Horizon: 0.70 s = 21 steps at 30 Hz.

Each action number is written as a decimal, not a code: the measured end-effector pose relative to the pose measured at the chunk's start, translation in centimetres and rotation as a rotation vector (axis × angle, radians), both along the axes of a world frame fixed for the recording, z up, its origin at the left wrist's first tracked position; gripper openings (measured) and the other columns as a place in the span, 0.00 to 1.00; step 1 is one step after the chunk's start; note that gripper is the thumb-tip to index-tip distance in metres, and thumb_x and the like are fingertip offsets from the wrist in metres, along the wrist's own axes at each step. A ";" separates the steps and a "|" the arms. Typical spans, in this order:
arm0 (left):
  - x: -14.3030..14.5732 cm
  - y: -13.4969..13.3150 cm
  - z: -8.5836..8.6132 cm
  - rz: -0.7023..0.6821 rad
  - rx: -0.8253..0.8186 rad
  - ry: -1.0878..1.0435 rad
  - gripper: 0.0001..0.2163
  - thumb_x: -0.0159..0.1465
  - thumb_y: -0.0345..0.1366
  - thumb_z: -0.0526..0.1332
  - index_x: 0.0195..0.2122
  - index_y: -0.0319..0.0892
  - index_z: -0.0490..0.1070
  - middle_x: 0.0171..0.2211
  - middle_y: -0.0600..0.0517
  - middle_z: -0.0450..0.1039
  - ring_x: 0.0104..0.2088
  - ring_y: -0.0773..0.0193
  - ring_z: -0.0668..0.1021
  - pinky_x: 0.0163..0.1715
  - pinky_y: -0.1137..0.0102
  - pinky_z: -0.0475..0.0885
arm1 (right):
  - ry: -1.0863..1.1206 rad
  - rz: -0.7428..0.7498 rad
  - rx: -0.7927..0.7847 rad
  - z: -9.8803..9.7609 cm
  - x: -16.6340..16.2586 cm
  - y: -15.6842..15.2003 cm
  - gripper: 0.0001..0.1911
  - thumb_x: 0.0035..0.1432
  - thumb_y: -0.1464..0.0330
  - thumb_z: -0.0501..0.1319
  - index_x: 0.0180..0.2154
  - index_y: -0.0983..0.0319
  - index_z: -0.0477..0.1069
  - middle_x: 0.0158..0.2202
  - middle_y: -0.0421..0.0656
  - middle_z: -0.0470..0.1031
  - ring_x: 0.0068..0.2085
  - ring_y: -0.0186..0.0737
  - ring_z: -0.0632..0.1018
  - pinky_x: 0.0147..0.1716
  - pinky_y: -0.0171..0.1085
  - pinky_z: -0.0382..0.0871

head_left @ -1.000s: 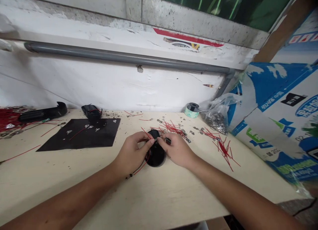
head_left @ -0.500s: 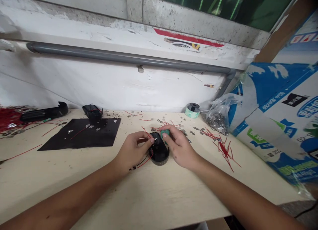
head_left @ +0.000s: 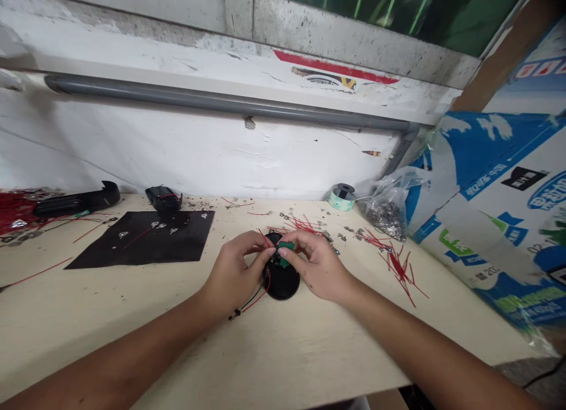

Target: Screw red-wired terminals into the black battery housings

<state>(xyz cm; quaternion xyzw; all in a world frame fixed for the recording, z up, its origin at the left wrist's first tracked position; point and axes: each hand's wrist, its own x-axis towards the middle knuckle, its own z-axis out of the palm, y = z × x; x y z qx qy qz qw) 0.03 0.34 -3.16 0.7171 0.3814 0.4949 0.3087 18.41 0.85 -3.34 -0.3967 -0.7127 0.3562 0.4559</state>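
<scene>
A round black plastic housing [head_left: 283, 283] lies on the pale table [head_left: 283, 351], with red and black wires trailing from its left side. My left hand [head_left: 236, 274] is closed on the housing's left edge, fingertips pinched at its top. My right hand [head_left: 316, 265] is closed in a pinch on a small green part [head_left: 285, 253], held over the housing's top, right against my left fingertips.
Loose red wires [head_left: 398, 265] and small metal bits lie to the right. A bag of metal parts [head_left: 387, 212] and a solder spool [head_left: 341, 196] stand at the back. A black mat [head_left: 145, 239] and black casings lie left. A printed carton [head_left: 499, 209] stands on the right.
My right hand picked up the small green part from beyond the housing and brought it back over the housing's top. The left hand stayed on the housing.
</scene>
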 end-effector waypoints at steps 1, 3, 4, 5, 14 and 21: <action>0.0 -0.1 0.0 0.001 0.017 0.016 0.06 0.65 0.34 0.59 0.32 0.41 0.73 0.32 0.52 0.74 0.36 0.63 0.76 0.44 0.65 0.75 | -0.019 0.002 0.007 0.2 0.0 -0.1 0.08 0.62 0.65 0.62 0.42 0.60 0.72 0.37 0.43 0.76 0.39 0.42 0.75 0.40 0.40 0.69; 0.0 -0.1 0.1 0.002 0.040 0.046 0.06 0.66 0.34 0.58 0.32 0.42 0.73 0.32 0.51 0.74 0.36 0.63 0.76 0.43 0.65 0.75 | -0.045 0.006 0.018 0.5 -0.1 -0.4 0.06 0.63 0.66 0.60 0.42 0.60 0.72 0.38 0.43 0.75 0.39 0.41 0.74 0.40 0.40 0.69; 0.0 -0.2 0.1 0.003 0.047 0.056 0.06 0.66 0.34 0.58 0.32 0.42 0.73 0.32 0.51 0.74 0.36 0.63 0.76 0.42 0.65 0.75 | -0.054 0.010 0.021 0.7 -0.1 -0.5 0.06 0.63 0.67 0.59 0.42 0.61 0.71 0.38 0.43 0.75 0.39 0.41 0.74 0.40 0.40 0.68; 0.0 -0.2 0.1 0.005 0.052 0.065 0.06 0.66 0.33 0.58 0.32 0.42 0.73 0.32 0.51 0.74 0.36 0.63 0.76 0.42 0.66 0.75 | -0.062 0.012 0.025 0.9 -0.2 -0.6 0.06 0.63 0.68 0.59 0.42 0.61 0.71 0.38 0.43 0.75 0.39 0.41 0.74 0.40 0.40 0.68; 0.1 -0.3 0.6 0.018 0.081 0.127 0.07 0.66 0.33 0.58 0.31 0.41 0.73 0.31 0.51 0.75 0.35 0.63 0.76 0.38 0.67 0.71 | -0.116 -0.013 0.097 1.2 -0.3 -0.9 0.05 0.63 0.71 0.57 0.41 0.60 0.69 0.39 0.44 0.74 0.40 0.41 0.74 0.41 0.39 0.69; 0.3 -0.3 0.7 0.011 0.108 0.138 0.07 0.65 0.31 0.58 0.31 0.41 0.74 0.31 0.50 0.75 0.35 0.62 0.76 0.38 0.67 0.70 | -0.134 0.011 0.110 1.6 -0.1 -0.8 0.05 0.63 0.73 0.56 0.39 0.60 0.70 0.38 0.42 0.74 0.40 0.40 0.74 0.40 0.37 0.68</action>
